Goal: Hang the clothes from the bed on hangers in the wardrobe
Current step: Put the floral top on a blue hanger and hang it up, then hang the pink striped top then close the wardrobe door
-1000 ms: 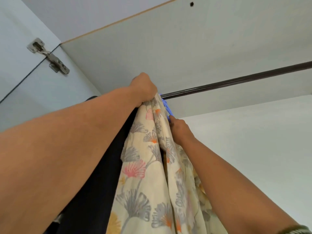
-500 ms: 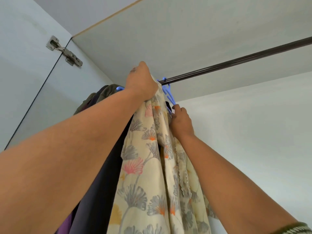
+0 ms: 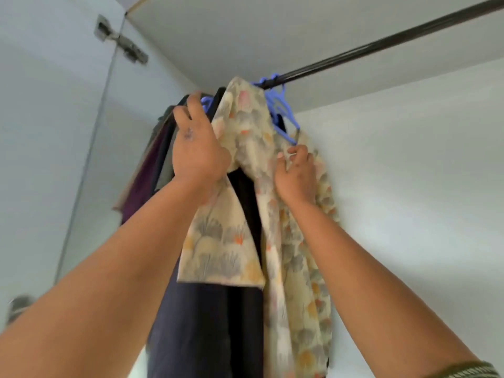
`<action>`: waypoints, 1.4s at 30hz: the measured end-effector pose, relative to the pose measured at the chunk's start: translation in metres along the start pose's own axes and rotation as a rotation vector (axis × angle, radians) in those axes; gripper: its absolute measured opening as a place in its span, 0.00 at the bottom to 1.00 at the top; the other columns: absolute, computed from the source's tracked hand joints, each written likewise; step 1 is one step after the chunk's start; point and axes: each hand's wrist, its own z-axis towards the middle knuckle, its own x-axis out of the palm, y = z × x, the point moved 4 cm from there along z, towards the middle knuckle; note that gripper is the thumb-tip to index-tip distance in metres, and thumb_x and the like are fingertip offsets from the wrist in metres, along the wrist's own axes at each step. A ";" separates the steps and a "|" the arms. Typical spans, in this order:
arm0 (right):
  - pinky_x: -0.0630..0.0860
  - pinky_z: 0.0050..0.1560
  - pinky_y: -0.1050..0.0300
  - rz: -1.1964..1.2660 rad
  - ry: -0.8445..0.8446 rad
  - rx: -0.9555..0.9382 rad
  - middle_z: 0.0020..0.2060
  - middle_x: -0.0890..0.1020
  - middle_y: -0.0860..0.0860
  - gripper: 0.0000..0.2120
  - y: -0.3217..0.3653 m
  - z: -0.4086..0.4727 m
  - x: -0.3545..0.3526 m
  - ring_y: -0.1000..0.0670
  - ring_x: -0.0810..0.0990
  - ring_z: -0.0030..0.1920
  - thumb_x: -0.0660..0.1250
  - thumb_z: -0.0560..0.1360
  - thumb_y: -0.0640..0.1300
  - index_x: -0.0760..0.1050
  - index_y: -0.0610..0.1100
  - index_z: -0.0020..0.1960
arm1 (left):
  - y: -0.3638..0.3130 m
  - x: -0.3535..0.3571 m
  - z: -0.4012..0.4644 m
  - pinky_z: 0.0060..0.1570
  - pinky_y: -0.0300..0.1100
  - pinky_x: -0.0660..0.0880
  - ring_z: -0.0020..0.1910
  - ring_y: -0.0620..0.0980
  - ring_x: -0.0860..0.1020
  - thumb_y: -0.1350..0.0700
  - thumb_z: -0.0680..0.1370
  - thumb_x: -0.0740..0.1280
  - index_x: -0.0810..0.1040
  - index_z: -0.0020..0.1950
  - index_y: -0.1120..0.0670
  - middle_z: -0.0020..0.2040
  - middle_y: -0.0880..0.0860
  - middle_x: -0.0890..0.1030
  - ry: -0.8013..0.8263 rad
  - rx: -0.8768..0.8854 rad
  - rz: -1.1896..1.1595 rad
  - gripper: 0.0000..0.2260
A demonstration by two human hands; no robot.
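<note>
The right hand point(image 3: 296, 173) has a narrow grip: its fingertips point(image 3: 291, 151) pinch the cream floral garment point(image 3: 245, 137) just below the lower arm of a blue plastic hanger point(image 3: 283, 115). Across the fabric from that pinch, the left hand point(image 3: 197, 148) rests against the garment's other shoulder with fingers loosely spread upward, closing on nothing that can be made out. The floral garment is draped over the hanger and falls between the two forearms, one short sleeve point(image 3: 221, 241) hanging below the left wrist. Above the grip, the hanger's hook sits on the dark wardrobe rail point(image 3: 381, 45). Behind the left hand hang dark garments point(image 3: 201, 323) and a purple one point(image 3: 141, 181). Farther off, a metal door hinge point(image 3: 122, 42).
</note>
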 end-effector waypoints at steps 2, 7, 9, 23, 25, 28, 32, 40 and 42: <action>0.68 0.53 0.50 0.058 -0.001 -0.010 0.52 0.77 0.43 0.13 0.015 -0.031 -0.002 0.40 0.75 0.52 0.63 0.78 0.49 0.72 0.41 0.57 | 0.024 -0.022 -0.020 0.52 0.42 0.69 0.57 0.52 0.74 0.63 0.69 0.68 0.57 0.74 0.52 0.63 0.53 0.72 0.017 -0.116 -0.108 0.37; 0.74 0.54 0.48 0.283 0.041 0.020 0.54 0.74 0.45 0.15 0.084 -0.116 -0.002 0.43 0.75 0.53 0.63 0.77 0.48 0.70 0.40 0.60 | 0.066 -0.059 -0.081 0.49 0.39 0.71 0.51 0.49 0.79 0.59 0.73 0.68 0.67 0.68 0.53 0.47 0.46 0.80 0.161 -0.277 -0.160 0.25; 0.73 0.52 0.48 0.284 0.001 0.005 0.53 0.75 0.44 0.14 0.109 -0.149 -0.004 0.42 0.75 0.52 0.63 0.76 0.47 0.72 0.41 0.58 | 0.075 -0.072 -0.108 0.49 0.41 0.73 0.48 0.47 0.79 0.59 0.74 0.65 0.68 0.67 0.52 0.47 0.45 0.80 0.192 -0.315 -0.189 0.21; 0.58 0.54 0.64 0.617 0.402 0.207 0.56 0.76 0.42 0.15 0.451 -0.468 -0.019 0.39 0.74 0.55 0.63 0.76 0.44 0.73 0.38 0.59 | 0.185 -0.499 -0.267 0.55 0.49 0.74 0.57 0.52 0.77 0.61 0.76 0.62 0.69 0.69 0.55 0.60 0.51 0.77 0.064 -0.268 0.660 0.21; 0.56 0.54 0.65 0.729 0.498 0.204 0.56 0.76 0.42 0.15 0.520 -0.508 -0.028 0.40 0.73 0.56 0.63 0.76 0.45 0.72 0.38 0.59 | 0.194 -0.582 -0.292 0.56 0.49 0.74 0.58 0.52 0.76 0.60 0.75 0.62 0.68 0.69 0.54 0.61 0.51 0.76 0.055 -0.316 0.815 0.21; 0.60 0.56 0.60 0.884 0.621 0.166 0.56 0.76 0.43 0.14 0.620 -0.569 -0.052 0.40 0.73 0.56 0.63 0.76 0.46 0.72 0.39 0.59 | 0.199 -0.703 -0.338 0.56 0.50 0.73 0.58 0.55 0.75 0.56 0.75 0.62 0.68 0.70 0.55 0.61 0.53 0.75 0.038 -0.437 1.028 0.22; 0.66 0.56 0.50 1.054 0.747 0.060 0.53 0.77 0.43 0.13 0.738 -0.652 -0.087 0.40 0.75 0.53 0.65 0.76 0.46 0.74 0.40 0.57 | 0.201 -0.847 -0.401 0.57 0.53 0.74 0.57 0.55 0.76 0.53 0.74 0.62 0.70 0.68 0.56 0.60 0.54 0.75 -0.109 -0.621 1.229 0.23; 0.73 0.53 0.47 1.222 1.268 0.014 0.54 0.75 0.48 0.14 0.926 -0.831 -0.090 0.44 0.73 0.56 0.65 0.73 0.50 0.71 0.49 0.58 | 0.231 -1.033 -0.454 0.59 0.53 0.73 0.60 0.58 0.74 0.53 0.76 0.64 0.69 0.69 0.59 0.61 0.57 0.74 -0.163 -0.811 1.527 0.23; 0.73 0.53 0.47 1.217 1.349 -0.025 0.55 0.75 0.48 0.15 0.965 -0.857 -0.080 0.45 0.72 0.56 0.66 0.73 0.49 0.71 0.49 0.59 | 0.251 -1.066 -0.453 0.59 0.53 0.72 0.61 0.59 0.73 0.51 0.76 0.62 0.68 0.70 0.58 0.63 0.58 0.74 -0.121 -0.861 1.587 0.24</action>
